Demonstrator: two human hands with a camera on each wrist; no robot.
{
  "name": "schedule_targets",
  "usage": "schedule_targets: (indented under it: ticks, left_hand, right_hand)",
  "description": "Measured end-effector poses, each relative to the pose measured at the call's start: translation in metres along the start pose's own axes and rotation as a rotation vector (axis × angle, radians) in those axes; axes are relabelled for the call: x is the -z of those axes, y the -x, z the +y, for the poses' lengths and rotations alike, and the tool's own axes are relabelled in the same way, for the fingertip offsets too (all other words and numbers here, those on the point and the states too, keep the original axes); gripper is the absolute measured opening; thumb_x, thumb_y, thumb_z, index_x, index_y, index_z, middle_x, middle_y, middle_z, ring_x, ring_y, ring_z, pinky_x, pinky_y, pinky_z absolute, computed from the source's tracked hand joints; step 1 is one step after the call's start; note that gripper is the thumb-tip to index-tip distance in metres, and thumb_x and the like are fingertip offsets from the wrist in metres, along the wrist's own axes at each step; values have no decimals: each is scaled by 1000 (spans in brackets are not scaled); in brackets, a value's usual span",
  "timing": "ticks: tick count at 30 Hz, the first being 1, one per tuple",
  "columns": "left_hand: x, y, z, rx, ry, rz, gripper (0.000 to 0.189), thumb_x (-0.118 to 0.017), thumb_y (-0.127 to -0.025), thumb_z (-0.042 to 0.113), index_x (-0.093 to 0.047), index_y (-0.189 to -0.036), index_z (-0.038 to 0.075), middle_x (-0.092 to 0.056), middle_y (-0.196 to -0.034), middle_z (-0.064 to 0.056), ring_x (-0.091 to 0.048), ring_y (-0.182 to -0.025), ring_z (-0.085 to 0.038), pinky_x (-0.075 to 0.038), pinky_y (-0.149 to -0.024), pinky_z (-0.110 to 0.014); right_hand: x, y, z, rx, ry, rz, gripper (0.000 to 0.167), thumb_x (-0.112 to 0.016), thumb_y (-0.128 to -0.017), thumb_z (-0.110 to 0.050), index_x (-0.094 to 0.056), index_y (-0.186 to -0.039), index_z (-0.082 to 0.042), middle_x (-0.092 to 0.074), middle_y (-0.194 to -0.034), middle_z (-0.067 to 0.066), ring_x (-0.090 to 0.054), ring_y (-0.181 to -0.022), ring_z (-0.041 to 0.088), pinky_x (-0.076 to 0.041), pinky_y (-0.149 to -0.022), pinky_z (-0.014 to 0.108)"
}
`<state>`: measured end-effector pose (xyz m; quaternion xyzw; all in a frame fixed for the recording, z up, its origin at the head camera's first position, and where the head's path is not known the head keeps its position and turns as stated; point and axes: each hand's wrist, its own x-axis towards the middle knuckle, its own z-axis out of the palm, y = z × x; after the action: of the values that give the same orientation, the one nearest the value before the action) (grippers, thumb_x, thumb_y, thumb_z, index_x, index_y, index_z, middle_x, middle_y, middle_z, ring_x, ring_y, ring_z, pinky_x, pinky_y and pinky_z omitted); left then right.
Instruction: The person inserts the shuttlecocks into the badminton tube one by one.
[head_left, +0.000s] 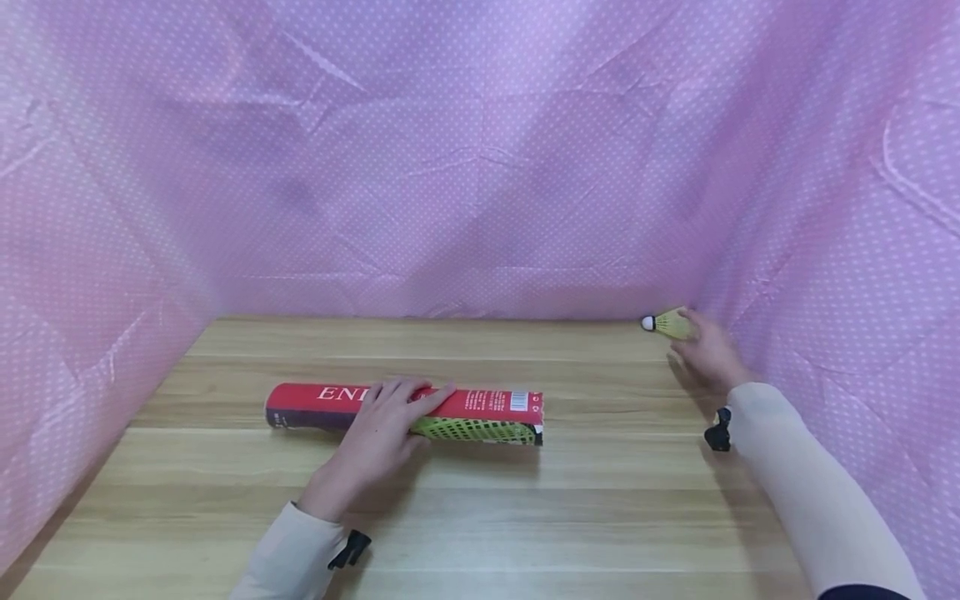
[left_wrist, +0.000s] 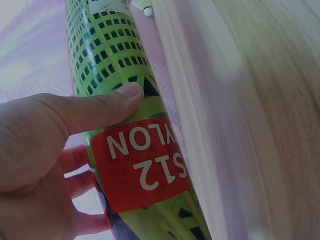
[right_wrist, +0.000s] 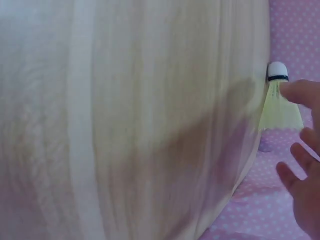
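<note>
A long red shuttlecock tube, with a green patterned side and a "NYLON S12" label, lies across the table. My left hand grips it near the middle, its thumb on the green side and its fingers round the other side. At the far right corner, a yellow shuttlecock with a white cap lies sideways, cap to the left. My right hand pinches its skirt, thumb in front and forefinger largely hidden behind. The other fingers of that hand spread loosely below it in the right wrist view.
The wooden table reaches to a pink dotted cloth, which hangs along the back and both sides. The shuttlecock sits at the table's back edge, right by the cloth.
</note>
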<state>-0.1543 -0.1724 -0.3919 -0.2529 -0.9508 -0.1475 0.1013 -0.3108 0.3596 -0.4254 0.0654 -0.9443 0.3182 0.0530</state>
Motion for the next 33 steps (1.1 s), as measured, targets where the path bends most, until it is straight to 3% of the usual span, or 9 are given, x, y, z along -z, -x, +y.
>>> schedule_targets:
  ticks: [2,6,11,14,25,33]
  left_hand:
    - [0,0,0,1,-1,-2,86,-88,-75,10,-50,-149,32,-54,-138,-7,-45,-128,-32,-30,-111,-62]
    - [1,0,0,2,-5,-7,87,-89,-75,11,-50,-149,32,-54,-138,-7,-45,-127,-32,-30,-111,-62]
    - [1,0,0,-8,-5,-6,87,-89,-74,11,-51,-149,32,-54,-138,-7,-45,-127,-31,-31,-110,-61]
    - [0,0,0,-18,-1,-1,86,-89,-74,10,-52,-148,32,-55,-137,-7,-46,-127,-31,-31,-110,-61]
    - [0,0,0,-9,1,-6,86,-89,-75,11,-51,-149,33,-55,-137,-7,-45,-127,-31,-30,-111,-61]
    - [0,0,0,-7,-1,-5,86,-89,-74,11,-51,-149,33,-55,-138,-7,-45,-127,-30,-30,-111,-61]
  right_hand:
    - [2,-1,-3,-8,-15,72,61,-65,-94,-8,-40,-147,7,-45,-139,37,-56,-99,55,-51,-82,62]
    - [6,-3,-7,-3,26,130,60,-68,-94,-18,-45,-142,10,-48,-135,37,-45,-122,55,-35,-102,66]
    - [9,-1,-4,-17,21,-52,84,-73,-92,-21,-24,-153,10,-29,-147,43,-31,-132,62,-26,-106,73]
    - [9,1,0,-33,-22,-103,86,-73,-91,-18,-22,-153,10,-27,-148,43,-28,-134,62,-24,-108,72]
    - [2,0,9,-56,-113,-77,77,-75,-92,-20,-33,-150,8,-30,-147,43,-33,-133,61,-28,-108,69]
    - [-6,3,9,-38,-212,17,66,-73,-93,-17,-42,-143,12,-43,-137,40,-42,-129,57,-34,-107,65]
